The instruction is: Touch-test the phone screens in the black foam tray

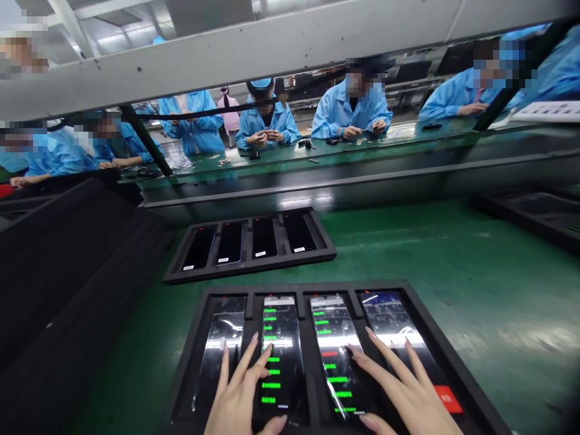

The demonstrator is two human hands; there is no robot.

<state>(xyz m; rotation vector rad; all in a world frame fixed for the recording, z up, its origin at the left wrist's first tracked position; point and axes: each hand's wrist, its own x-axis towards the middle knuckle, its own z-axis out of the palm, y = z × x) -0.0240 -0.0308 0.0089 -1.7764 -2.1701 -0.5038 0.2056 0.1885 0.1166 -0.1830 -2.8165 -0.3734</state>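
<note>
A black foam tray (304, 362) lies in front of me with smartphones in its slots. My left hand (242, 386) rests spread over the left side, its index finger at the screen of a phone with green text lines (290, 338). Fingers of the same hand also reach over the dark leftmost phone (220, 344). On the right, my right hand (399, 380) is spread too, its index fingertip at a phone listing green lines and one red line (333, 362). Its other fingers extend over the rightmost phone (385, 314), which shows a red block low on its screen.
Behind, a second foam tray (249, 273) holds several dark phones with white labels. Stacked black trays (77, 290) rise at the left, and another tray (534, 211) lies far right on the green table (507, 320). Co-workers in blue smocks (348, 109) sit across a raised ledge.
</note>
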